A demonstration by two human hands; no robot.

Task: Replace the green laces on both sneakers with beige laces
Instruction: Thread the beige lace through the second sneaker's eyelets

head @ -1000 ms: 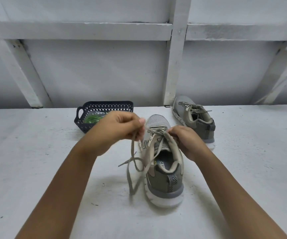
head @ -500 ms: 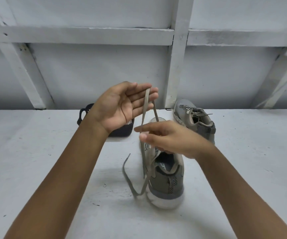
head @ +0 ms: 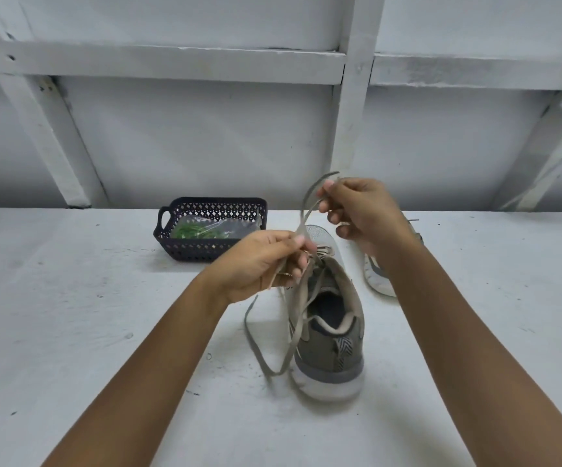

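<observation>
A grey sneaker stands heel toward me on the white table, threaded with a beige lace. My left hand pinches one strand of that lace just above the shoe's tongue. Higher up, my right hand pinches the lace's upper part, which arcs over its fingers. A loose loop of lace hangs down to the table left of the heel. The second sneaker lies behind, mostly hidden by my right wrist. Green laces lie in a dark basket.
The dark basket sits at the back of the table, left of the shoes, and holds a clear plastic bag next to the green laces. A white wall with wooden battens rises right behind the table's far edge.
My left hand has dropped from its raised open pose and now pinches the lace near the shoe. My right hand rose up and to the right with the lace, uncovering the basket.
</observation>
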